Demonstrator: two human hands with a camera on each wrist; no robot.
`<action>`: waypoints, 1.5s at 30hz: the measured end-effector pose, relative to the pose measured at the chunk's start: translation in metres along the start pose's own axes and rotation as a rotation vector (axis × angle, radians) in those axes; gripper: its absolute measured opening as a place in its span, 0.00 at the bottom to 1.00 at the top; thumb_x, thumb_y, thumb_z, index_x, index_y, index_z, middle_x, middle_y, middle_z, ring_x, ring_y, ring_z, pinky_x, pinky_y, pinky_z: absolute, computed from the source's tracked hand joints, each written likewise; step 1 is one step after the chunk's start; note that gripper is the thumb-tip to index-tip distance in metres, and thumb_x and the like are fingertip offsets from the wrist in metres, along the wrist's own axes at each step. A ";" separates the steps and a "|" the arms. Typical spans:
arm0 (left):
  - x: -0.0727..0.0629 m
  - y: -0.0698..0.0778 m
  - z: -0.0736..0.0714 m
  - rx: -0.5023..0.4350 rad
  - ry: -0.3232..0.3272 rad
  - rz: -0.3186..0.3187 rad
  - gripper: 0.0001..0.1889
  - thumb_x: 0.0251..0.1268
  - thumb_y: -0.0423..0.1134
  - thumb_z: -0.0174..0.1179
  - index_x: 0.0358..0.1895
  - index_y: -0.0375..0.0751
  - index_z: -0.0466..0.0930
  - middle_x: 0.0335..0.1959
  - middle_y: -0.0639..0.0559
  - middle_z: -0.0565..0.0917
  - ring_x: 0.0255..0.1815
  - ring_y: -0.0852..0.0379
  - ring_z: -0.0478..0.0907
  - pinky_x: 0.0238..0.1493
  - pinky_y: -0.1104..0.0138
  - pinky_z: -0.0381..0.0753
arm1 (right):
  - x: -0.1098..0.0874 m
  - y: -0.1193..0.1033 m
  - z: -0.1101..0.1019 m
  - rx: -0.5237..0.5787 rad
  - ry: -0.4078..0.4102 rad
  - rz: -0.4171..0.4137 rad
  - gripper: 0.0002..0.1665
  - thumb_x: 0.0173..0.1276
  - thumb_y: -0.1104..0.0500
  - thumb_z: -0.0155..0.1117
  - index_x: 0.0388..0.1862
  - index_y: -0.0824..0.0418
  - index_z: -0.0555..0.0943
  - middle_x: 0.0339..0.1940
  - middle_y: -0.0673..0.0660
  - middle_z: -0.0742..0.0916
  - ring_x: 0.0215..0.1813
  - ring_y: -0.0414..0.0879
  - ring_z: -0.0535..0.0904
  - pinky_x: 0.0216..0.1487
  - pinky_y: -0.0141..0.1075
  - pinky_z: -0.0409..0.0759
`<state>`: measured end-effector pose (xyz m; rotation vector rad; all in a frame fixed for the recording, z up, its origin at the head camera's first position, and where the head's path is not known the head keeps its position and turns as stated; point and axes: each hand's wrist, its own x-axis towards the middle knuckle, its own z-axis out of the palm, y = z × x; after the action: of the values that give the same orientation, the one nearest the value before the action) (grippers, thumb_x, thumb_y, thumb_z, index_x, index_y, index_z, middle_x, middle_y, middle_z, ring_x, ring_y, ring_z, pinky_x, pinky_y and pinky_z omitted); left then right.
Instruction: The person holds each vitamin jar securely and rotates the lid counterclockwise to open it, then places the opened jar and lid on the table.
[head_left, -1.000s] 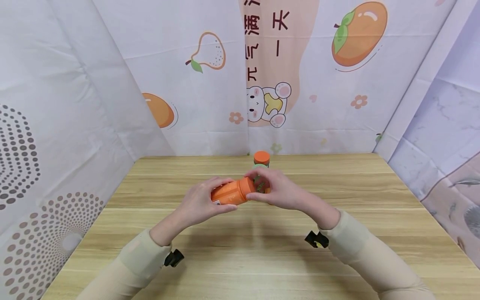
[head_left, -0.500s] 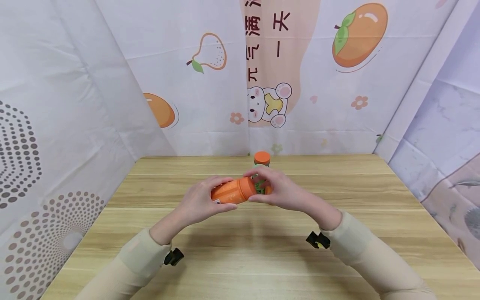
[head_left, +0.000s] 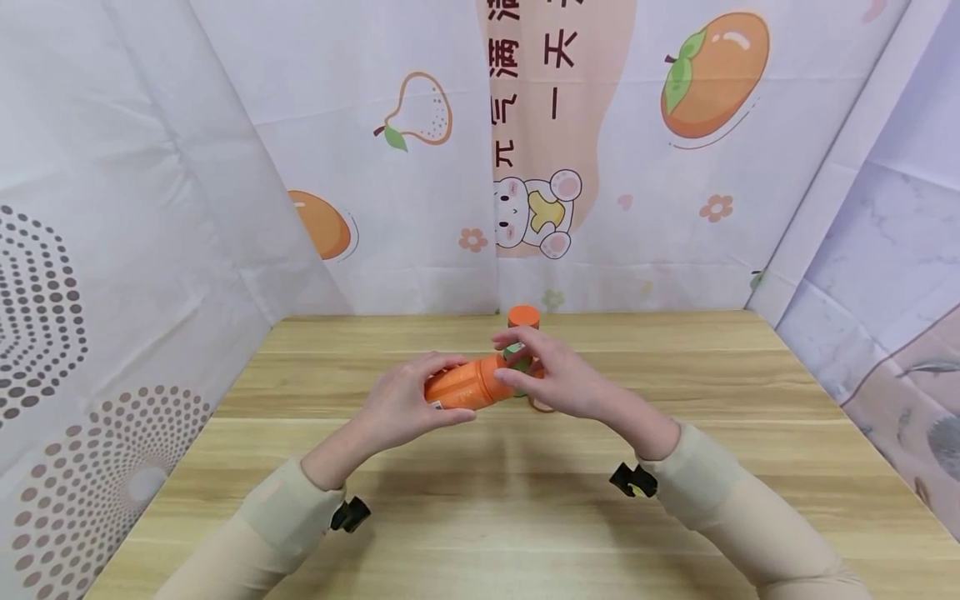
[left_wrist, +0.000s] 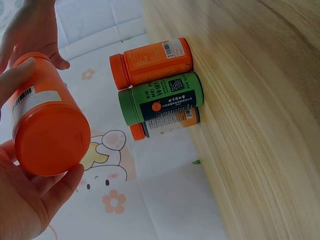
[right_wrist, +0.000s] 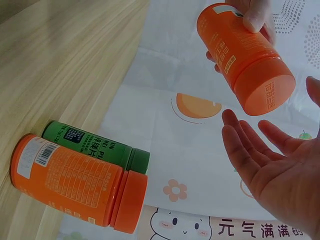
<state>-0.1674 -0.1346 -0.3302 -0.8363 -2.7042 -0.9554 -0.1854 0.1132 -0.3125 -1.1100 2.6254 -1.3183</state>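
My left hand (head_left: 408, 400) grips an orange bottle (head_left: 459, 386) round its body and holds it tilted above the table. Its orange cap (right_wrist: 265, 86) is on and points toward my right hand (head_left: 562, 375). In the right wrist view, the fingers of that hand are spread and slightly bent beside the cap, with a gap between them and nothing held. Behind the hands stand a green bottle (left_wrist: 162, 98), a second orange bottle (left_wrist: 152, 61) and a bottle with an orange cap and a dark and white label (left_wrist: 170, 123), partly hidden in the head view.
The wooden table (head_left: 480, 517) spreads below both hands. Printed cloth (head_left: 420, 200) hangs along its back edge, and more cloth hangs at the left and right sides. A small black device (head_left: 349, 515) is strapped at the left wrist, another (head_left: 633, 480) at the right.
The right hand's fingers have come off the cap and spread, moving slightly up and away. The left hand still holds the orange bottle in nearly the same place.
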 end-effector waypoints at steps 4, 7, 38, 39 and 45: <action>0.000 -0.001 0.001 -0.004 -0.015 -0.012 0.30 0.45 0.49 0.78 0.55 0.53 0.78 0.43 0.63 0.80 0.37 0.61 0.75 0.35 0.63 0.76 | 0.000 0.000 0.002 0.003 -0.024 0.031 0.27 0.69 0.53 0.65 0.63 0.59 0.72 0.55 0.53 0.79 0.47 0.43 0.81 0.39 0.38 0.81; -0.001 -0.001 0.000 -0.001 -0.023 -0.012 0.30 0.45 0.49 0.78 0.55 0.53 0.77 0.43 0.63 0.80 0.37 0.62 0.75 0.35 0.63 0.76 | 0.000 0.000 0.003 0.009 -0.041 0.033 0.27 0.68 0.53 0.66 0.63 0.59 0.71 0.55 0.53 0.79 0.45 0.42 0.81 0.36 0.39 0.81; 0.001 -0.001 -0.003 0.037 -0.014 0.019 0.30 0.45 0.54 0.76 0.55 0.55 0.79 0.44 0.63 0.81 0.35 0.63 0.74 0.34 0.64 0.74 | -0.002 0.008 0.006 -0.037 -0.006 -0.147 0.35 0.56 0.61 0.77 0.62 0.60 0.74 0.54 0.52 0.81 0.46 0.44 0.80 0.41 0.49 0.79; 0.001 -0.001 -0.003 0.036 -0.016 0.017 0.30 0.46 0.54 0.76 0.55 0.55 0.79 0.44 0.62 0.81 0.36 0.63 0.74 0.34 0.64 0.74 | -0.002 0.007 0.006 -0.032 -0.010 -0.135 0.35 0.57 0.61 0.76 0.63 0.60 0.73 0.55 0.52 0.81 0.47 0.44 0.80 0.42 0.49 0.79; 0.002 0.001 -0.003 0.025 -0.027 0.013 0.31 0.46 0.53 0.77 0.56 0.53 0.79 0.46 0.61 0.81 0.37 0.62 0.75 0.35 0.64 0.75 | -0.002 0.005 0.005 -0.003 -0.008 -0.031 0.32 0.66 0.56 0.69 0.66 0.57 0.70 0.58 0.53 0.79 0.51 0.44 0.80 0.38 0.41 0.81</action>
<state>-0.1686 -0.1350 -0.3273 -0.8674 -2.7236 -0.9119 -0.1851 0.1127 -0.3201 -1.1591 2.6159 -1.3128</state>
